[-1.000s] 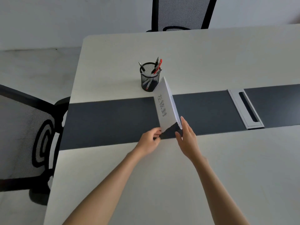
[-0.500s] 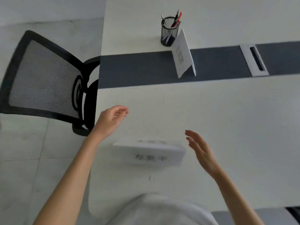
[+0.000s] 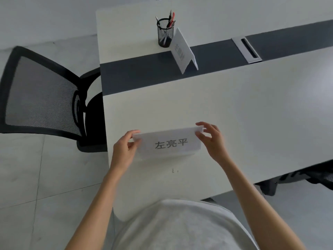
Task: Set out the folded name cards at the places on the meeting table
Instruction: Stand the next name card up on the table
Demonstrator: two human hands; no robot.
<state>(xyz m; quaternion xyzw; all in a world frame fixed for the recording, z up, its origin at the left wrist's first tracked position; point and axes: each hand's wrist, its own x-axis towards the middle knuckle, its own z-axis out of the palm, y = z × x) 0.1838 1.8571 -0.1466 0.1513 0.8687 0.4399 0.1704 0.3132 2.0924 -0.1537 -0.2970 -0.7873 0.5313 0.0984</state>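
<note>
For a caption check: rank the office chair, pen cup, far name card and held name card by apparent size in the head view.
1. office chair
2. held name card
3. far name card, though nearness to the camera may flatter the held one
4. pen cup

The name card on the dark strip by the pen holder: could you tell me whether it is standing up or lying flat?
Standing. The far name card rests on its two bottom edges like a tent, fold uppermost, on the dark strip.

An office meeting room: long white table [image 3: 234, 109], mesh chair [image 3: 41, 94], pen holder [image 3: 164, 33], name cards [image 3: 183, 50]
</note>
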